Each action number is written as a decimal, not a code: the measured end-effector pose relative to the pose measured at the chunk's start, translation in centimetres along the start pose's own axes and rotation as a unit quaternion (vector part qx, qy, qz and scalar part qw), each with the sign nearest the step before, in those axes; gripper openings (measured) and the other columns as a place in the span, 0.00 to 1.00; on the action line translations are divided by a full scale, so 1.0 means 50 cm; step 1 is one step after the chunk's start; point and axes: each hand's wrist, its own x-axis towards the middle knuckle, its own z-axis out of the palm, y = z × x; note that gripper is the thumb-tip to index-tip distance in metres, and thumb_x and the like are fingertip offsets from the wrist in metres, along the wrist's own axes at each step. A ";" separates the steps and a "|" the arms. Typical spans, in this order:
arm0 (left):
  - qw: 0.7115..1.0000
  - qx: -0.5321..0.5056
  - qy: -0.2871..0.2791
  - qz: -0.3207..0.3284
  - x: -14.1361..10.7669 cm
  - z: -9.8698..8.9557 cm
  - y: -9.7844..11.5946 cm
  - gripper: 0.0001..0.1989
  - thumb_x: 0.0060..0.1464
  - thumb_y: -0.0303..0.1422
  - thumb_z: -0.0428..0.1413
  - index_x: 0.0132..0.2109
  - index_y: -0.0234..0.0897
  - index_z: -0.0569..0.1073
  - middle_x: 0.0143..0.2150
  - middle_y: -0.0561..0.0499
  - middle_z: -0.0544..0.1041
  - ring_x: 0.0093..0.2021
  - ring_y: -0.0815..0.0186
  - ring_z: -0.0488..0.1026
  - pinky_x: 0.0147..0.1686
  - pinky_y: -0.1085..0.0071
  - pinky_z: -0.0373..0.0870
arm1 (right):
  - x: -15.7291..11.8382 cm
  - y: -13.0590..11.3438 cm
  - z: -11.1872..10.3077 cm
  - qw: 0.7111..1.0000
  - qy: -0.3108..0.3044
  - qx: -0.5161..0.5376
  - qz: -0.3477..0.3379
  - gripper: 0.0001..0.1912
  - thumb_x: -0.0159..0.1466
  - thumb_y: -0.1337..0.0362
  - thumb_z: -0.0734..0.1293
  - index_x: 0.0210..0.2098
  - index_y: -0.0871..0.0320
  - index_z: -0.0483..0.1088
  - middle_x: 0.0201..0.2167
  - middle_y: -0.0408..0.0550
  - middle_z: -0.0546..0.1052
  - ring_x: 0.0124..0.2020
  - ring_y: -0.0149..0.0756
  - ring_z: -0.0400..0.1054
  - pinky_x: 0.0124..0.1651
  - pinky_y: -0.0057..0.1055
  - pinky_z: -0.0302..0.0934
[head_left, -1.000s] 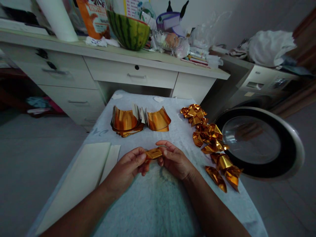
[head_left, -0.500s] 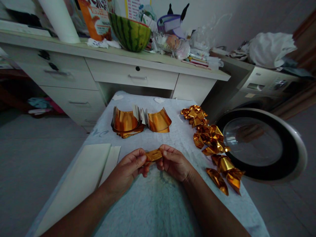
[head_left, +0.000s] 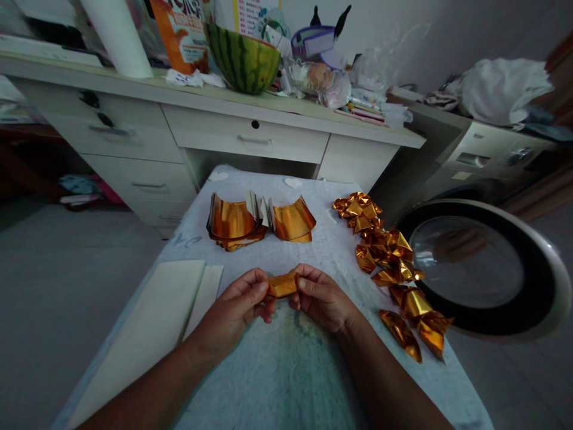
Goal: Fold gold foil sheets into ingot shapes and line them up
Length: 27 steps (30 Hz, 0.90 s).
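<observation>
A small piece of folded gold foil paper (head_left: 283, 285) is stretched between my two hands, above the middle of the cloth-covered table (head_left: 268, 382). My left hand (head_left: 244, 298) pinches its left end, thumb on top. At the right end, the thumb and fingers of my right hand (head_left: 320, 297) are closed on it. Beyond the hands lie two curved stacks of gold foil sheets, a left stack (head_left: 233, 220) and a right stack (head_left: 293, 220). Several folded gold foil pieces (head_left: 385, 248) form a loose row along the table's right side.
Pale flat sheets (head_left: 143, 334) lie at the table's left. Behind stands a white desk (head_left: 250, 134) bearing half a watermelon (head_left: 244, 63), a paper roll (head_left: 119, 42) and plastic bags. On the right, a washing machine's open round door (head_left: 537, 286) reaches close to the table edge.
The foil piece between my hands shows a flatter, wider top face than before. Both hands keep their grip. The whole view has shifted slightly.
</observation>
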 end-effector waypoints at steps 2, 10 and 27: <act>1.000 0.001 -0.003 -0.001 -0.001 0.001 0.001 0.13 0.53 0.38 0.63 0.35 0.37 0.68 0.28 0.55 0.73 0.27 0.71 0.70 0.26 0.75 0.68 | 0.001 0.000 0.003 1.000 0.005 0.005 0.000 0.14 0.56 0.59 0.75 0.33 0.60 0.70 0.28 0.43 0.72 0.24 0.25 0.63 0.28 0.23 0.59; 0.999 0.037 0.000 0.008 0.001 0.007 -0.001 0.13 0.54 0.39 0.63 0.34 0.36 0.68 0.26 0.55 0.72 0.27 0.71 0.69 0.28 0.74 0.67 | 0.001 0.004 0.001 1.000 0.003 -0.007 -0.015 0.14 0.57 0.58 0.75 0.34 0.60 0.70 0.26 0.42 0.72 0.23 0.25 0.63 0.27 0.23 0.57; 0.998 0.029 0.053 0.033 0.004 0.006 -0.003 0.12 0.53 0.38 0.63 0.36 0.37 0.69 0.32 0.54 0.74 0.32 0.70 0.69 0.31 0.74 0.69 | 0.002 0.007 -0.002 0.996 -0.003 -0.084 -0.043 0.13 0.56 0.61 0.76 0.32 0.58 0.70 0.25 0.39 0.72 0.23 0.24 0.63 0.26 0.21 0.55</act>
